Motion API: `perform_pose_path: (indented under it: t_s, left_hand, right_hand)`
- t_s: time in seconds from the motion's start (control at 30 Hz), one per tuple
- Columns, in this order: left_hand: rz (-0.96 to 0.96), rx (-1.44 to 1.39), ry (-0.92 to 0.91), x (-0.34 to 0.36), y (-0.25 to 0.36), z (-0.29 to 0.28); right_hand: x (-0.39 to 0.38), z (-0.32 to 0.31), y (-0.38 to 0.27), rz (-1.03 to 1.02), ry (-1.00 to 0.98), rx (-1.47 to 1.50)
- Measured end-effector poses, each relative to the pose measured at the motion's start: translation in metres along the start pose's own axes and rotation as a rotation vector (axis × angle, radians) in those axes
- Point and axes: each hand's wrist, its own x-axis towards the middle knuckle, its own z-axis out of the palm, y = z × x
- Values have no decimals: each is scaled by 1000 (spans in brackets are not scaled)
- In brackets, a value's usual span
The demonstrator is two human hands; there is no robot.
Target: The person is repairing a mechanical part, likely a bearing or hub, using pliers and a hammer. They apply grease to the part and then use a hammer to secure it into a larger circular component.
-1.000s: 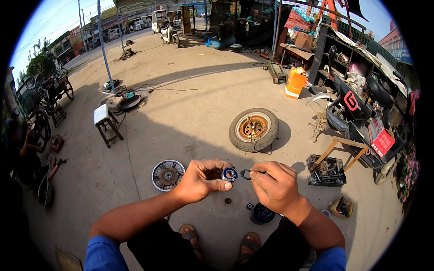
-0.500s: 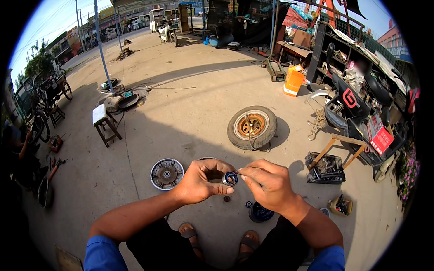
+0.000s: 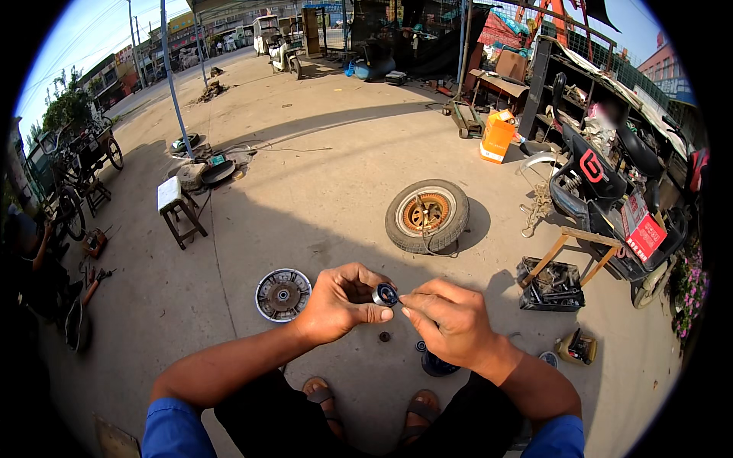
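Observation:
My left hand [image 3: 342, 304] grips a steel bearing [image 3: 385, 295] with a dark blue face between thumb and fingers. At its right edge my right hand [image 3: 450, 317] pinches a thin dark piece [image 3: 402, 300], seen almost edge-on. Below them on the ground lie a small dark ring [image 3: 385, 337], a small bearing [image 3: 421, 346] and a dark round container [image 3: 438, 365], partly behind my right wrist. A silver wheel hub part [image 3: 282, 295] lies beside my left hand.
A tyre on a rusty rim [image 3: 427, 216] lies ahead. A stool [image 3: 169, 197] stands left, near a shadowed person [image 3: 27, 252]. Right are a parts crate [image 3: 551, 294], wooden frame [image 3: 584, 237], orange box [image 3: 497, 140], a tool container [image 3: 576, 349] and a black scooter body [image 3: 603, 191].
My right hand has moved left, bringing the dark ring that it held apart a second ago against the bearing's edge. The bearing now sits more tilted in my left hand.

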Motion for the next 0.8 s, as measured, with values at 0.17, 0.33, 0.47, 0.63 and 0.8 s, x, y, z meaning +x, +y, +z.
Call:
perform_pose_path:
  t_s: [0.17,0.33,0.47,0.63,0.8]
  left_hand:
    - [20,35,38,-1,-1,3]
    - [73,69,68,-1,-1,5]
    - [94,75,82,1,-4,5]
    - [83,-6,87,1,-4,6]
    - [18,-53,98,1,2,7]
  right_hand:
    - [-2,5,-2,8,16,6]
    - [0,9,-5,66,99,93]
    - [0,10,-6,125,185,96]
    - [-1,16,-2,50,234,13]
    - [0,14,-3,24,213,-4]
